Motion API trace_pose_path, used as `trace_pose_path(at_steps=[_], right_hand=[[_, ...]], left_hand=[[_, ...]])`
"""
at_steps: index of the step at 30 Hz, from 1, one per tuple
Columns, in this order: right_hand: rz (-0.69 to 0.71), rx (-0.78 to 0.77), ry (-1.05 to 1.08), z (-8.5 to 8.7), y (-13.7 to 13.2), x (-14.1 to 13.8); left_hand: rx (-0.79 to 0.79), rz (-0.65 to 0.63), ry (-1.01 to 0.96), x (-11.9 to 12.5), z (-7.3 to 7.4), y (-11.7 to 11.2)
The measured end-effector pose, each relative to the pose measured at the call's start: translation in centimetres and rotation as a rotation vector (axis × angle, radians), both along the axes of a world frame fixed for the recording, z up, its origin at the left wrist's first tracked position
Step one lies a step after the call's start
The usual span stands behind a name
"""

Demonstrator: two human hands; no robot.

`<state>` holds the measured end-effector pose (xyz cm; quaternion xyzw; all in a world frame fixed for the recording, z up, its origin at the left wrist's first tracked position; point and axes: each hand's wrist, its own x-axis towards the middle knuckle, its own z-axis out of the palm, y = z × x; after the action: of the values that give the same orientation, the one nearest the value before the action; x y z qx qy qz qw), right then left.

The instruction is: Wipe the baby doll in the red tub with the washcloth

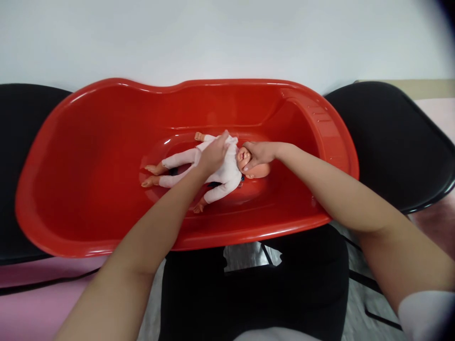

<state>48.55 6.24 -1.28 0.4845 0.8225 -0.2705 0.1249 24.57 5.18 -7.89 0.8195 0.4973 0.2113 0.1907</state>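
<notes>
A baby doll (pixel 227 177) in a pale pink suit lies on its back in the bottom of a red plastic baby tub (pixel 88 142), head to the right, legs to the left. My left hand (pixel 213 154) rests flat on the doll's chest, fingers stretched over the suit. My right hand (pixel 258 154) is cupped over the doll's head, fingers curled across its face. The doll's bare feet and one hand stick out from the suit.
The tub rests across black chairs: one at the left (pixel 21 142), one at the right (pixel 391 142), one below the tub's front rim (pixel 256 293). A white wall stands behind. Pink flooring (pixel 31 303) shows at lower left.
</notes>
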Motion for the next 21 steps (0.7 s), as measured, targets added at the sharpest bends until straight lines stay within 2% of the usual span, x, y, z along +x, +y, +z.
trace_pose_path(at_steps=[2, 5, 8, 13, 18, 21], right_hand=[[0.021, -0.010, -0.018, 0.3, -0.2, -0.3], [0.017, -0.012, -0.052, 0.6, -0.4, -0.4], [0.009, -0.026, -0.046, 0.7, -0.5, -0.4], [0.002, -0.031, -0.043, 0.9, -0.6, -0.4], [-0.008, -0.053, -0.020, 0.6, -0.5, -0.4], [-0.012, -0.067, -0.002, 0.6, -0.4, -0.3]], left_hand=[[-0.012, -0.128, 0.075, 1.1, -0.5, -0.7], [-0.016, -0.175, 0.202, 1.4, -0.9, -1.1], [-0.019, -0.124, 0.273, 0.8, -0.8, -0.8], [-0.079, -0.019, 0.277, -0.8, -0.7, 0.1], [-0.134, 0.129, 0.250, -2.7, -1.1, 0.6], [-0.123, 0.263, 0.226, -3.7, -1.4, 0.6]])
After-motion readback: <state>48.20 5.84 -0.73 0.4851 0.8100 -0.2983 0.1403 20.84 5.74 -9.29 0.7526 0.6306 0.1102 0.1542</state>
